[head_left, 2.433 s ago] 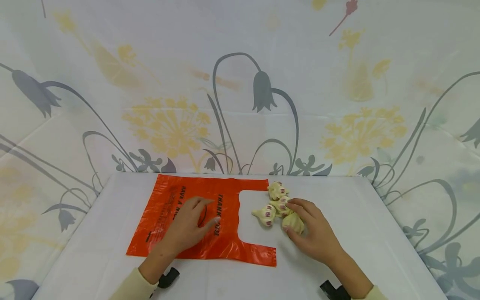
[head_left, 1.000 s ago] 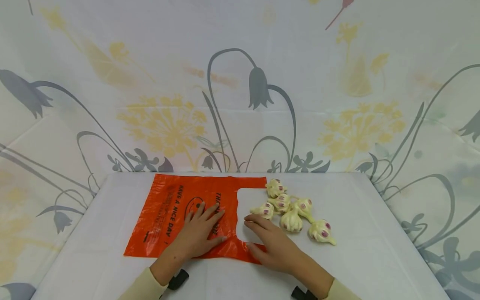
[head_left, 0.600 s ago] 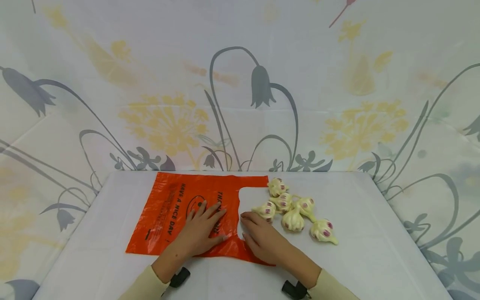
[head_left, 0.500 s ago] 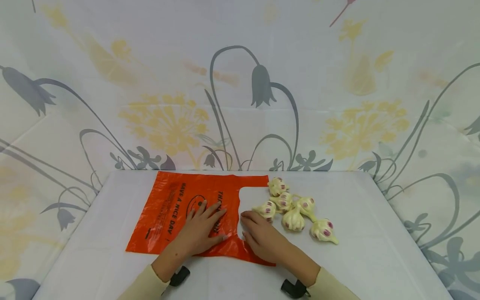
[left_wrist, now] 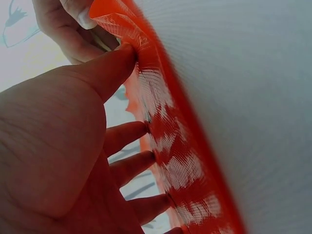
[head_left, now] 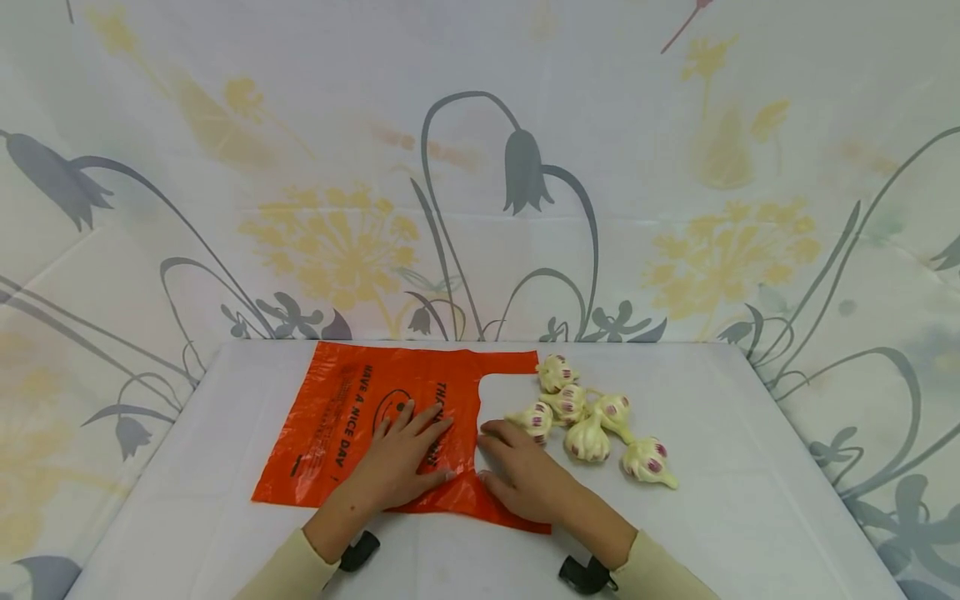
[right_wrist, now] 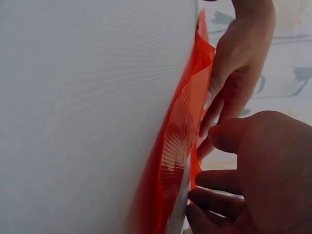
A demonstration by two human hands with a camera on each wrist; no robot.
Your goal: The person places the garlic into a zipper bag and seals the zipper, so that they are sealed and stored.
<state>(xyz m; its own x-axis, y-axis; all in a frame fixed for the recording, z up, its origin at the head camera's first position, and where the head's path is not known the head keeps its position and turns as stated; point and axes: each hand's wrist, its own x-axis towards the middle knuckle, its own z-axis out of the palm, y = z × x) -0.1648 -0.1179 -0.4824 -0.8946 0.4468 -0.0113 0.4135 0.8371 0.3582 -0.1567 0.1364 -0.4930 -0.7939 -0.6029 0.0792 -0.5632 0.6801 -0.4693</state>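
Observation:
An orange-red plastic carrier bag (head_left: 318, 417) with black print and a smiley lies flat, its handles toward the right. My left hand (head_left: 397, 462) rests on its printed face with fingers spread; the left wrist view shows the fingertips (left_wrist: 146, 127) touching the film. My right hand (head_left: 528, 471) lies over the near handle by the cut-out at the mouth, thumb and fingers apart. In the right wrist view its thumb (right_wrist: 225, 136) is close to the bag's edge (right_wrist: 178, 141). Garlic bulbs sit beyond this hand, the closest garlic bulb (head_left: 536, 421) just past its knuckles.
Several garlic bulbs with purple marks cluster right of the bag, one garlic bulb (head_left: 647, 461) lying farthest right. A white cloth covers the table (head_left: 712, 533). Behind it hangs a flower-printed curtain (head_left: 480, 208). Black cameras show at both wrists.
My right hand has moved left from the garlic to the bag's mouth, uncovering more bulbs. My left hand has come down flat on the bag. Lately, the right thumb and fingers have parted slightly.

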